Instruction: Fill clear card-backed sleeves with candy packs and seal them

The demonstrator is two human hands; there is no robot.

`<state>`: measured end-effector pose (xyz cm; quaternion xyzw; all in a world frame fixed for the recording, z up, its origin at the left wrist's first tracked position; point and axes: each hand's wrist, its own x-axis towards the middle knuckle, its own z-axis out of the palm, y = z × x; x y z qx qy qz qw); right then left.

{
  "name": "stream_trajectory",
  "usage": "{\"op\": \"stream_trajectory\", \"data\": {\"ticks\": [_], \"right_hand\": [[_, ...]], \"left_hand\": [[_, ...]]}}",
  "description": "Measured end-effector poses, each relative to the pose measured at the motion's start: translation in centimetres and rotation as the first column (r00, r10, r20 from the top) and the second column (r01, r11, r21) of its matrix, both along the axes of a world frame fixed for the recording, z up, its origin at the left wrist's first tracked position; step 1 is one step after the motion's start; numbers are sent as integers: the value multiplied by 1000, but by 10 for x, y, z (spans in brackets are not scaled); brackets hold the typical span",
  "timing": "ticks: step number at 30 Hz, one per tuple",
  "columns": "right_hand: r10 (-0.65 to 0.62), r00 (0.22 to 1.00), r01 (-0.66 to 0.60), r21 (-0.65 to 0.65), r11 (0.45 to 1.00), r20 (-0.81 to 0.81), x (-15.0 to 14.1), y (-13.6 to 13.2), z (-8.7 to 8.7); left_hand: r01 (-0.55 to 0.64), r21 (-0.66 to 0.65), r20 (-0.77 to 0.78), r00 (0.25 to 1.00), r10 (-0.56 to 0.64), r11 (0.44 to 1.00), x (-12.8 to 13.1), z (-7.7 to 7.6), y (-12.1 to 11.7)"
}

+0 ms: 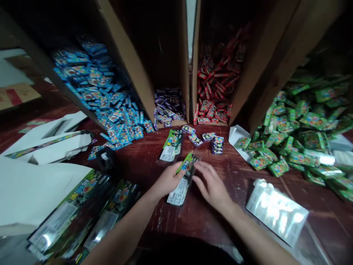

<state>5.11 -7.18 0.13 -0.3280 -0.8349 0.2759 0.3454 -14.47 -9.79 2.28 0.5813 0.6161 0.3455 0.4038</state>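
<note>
My left hand (168,180) is closed on a flat printed packet (179,188), green and black at its top with a pale label panel below. The thumb lies across the packet's face. Beside its upper right edge is my right hand (210,182), with fingers curved and thumb apart. Whether those fingertips touch the packet I cannot tell. Just beyond lies a similar packet (171,145) on the dark red table. Several small purple packets (195,139) are scattered to its right, including a small stack (217,145).
Upright cardboard bins hold blue packets (110,106), purple packets (169,105), red packets (215,95) and green packets (298,129), with blue and green ones spilling out. Stacked printed packets (62,217) and white card (41,187) lie left, near a black tape dispenser (105,159). Clear plastic sleeves (277,211) lie right.
</note>
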Motion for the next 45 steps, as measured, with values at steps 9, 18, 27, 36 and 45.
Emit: {"op": "stream_trajectory", "data": {"ticks": [9, 18, 27, 36, 45], "right_hand": [[22, 957, 31, -178, 984, 288, 62, 22, 57], [-91, 991, 115, -278, 954, 99, 90, 24, 65], [-368, 828, 485, -213, 848, 422, 20, -12, -49], [-205, 804, 239, 13, 971, 558, -21, 59, -20], [-30, 885, -55, 169, 984, 464, -206, 201, 19]], "left_hand": [[240, -90, 274, 939, -207, 967, 41, 10, -20], [126, -256, 520, 854, 27, 958, 55, 4, -17], [-257, -37, 141, 955, 259, 966, 67, -38, -28], [-364, 407, -660, 517, 546, 837, -140, 32, 116], [-357, 334, -782, 413, 468, 872, -196, 26, 155]]}}
